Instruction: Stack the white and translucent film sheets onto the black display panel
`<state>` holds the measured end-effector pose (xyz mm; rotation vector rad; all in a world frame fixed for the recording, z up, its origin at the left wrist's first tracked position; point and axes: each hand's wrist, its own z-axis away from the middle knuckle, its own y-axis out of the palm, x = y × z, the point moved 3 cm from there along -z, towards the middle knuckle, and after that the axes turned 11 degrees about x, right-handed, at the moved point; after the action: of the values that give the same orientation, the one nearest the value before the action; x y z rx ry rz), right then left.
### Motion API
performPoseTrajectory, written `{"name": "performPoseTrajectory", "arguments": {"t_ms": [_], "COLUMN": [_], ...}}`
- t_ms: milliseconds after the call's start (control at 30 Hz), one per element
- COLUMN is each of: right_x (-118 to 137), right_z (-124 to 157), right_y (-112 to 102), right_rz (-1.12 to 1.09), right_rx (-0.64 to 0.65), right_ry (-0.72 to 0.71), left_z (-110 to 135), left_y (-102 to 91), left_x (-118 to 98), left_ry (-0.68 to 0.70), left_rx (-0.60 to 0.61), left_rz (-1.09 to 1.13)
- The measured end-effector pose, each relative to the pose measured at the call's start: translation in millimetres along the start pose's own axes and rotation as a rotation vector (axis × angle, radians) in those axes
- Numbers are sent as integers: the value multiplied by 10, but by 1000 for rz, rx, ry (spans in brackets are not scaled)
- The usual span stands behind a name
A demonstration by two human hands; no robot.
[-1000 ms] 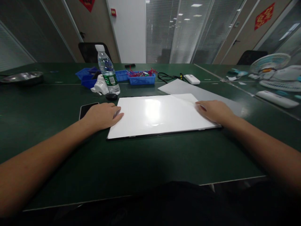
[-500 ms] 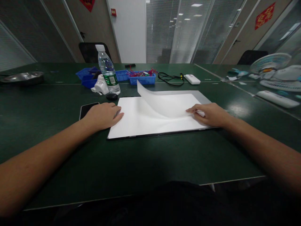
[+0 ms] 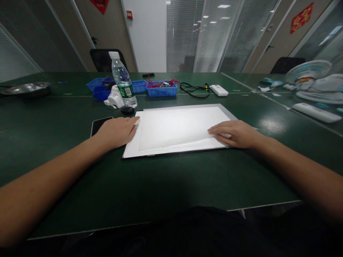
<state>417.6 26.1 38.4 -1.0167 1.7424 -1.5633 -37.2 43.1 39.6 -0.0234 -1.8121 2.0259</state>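
Observation:
A thin white sheet [image 3: 177, 125] lies nearly flat on a white, brightly lit panel [image 3: 132, 150] with a dark front edge. A slight ripple runs along the sheet's front edge towards the right. My left hand [image 3: 118, 132] is at the panel's left side, its fingers closed by a small raised bit of the sheet's left edge; part of the thumb is hidden. On the sheet's right part rests my right hand [image 3: 234, 134], fingers stretched out over it and thumb a little apart below.
Beside my left hand is a dark-screened phone [image 3: 98, 125]. Behind the panel stand a water bottle [image 3: 123, 82], a black mouse [image 3: 127, 110], a blue tray [image 3: 162, 92] of wires, a black cable [image 3: 194, 91] and a white box [image 3: 219, 90]. A fan [image 3: 308, 76] is at right.
The sheet's raised, curled left part has come down onto the panel. My left fingers have closed near its left edge. My right hand has flattened from a pinch and shifted slightly left.

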Motion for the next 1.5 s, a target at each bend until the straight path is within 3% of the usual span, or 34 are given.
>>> {"name": "performPoseTrajectory", "arguments": {"t_ms": [267, 433, 1500], "right_x": [166, 250, 356], "right_z": [-59, -86, -114], "right_y": [-5, 4, 17], "right_rz": [66, 97, 75], "right_rx": [17, 12, 5], "right_ry": [-105, -175, -304], "left_z": [-22, -2, -45], "left_y": [40, 1, 3], "left_x": [-1, -13, 36], "left_ry": [37, -15, 4], "left_rx": [-6, 5, 22], "left_rz": [-23, 1, 33]}}
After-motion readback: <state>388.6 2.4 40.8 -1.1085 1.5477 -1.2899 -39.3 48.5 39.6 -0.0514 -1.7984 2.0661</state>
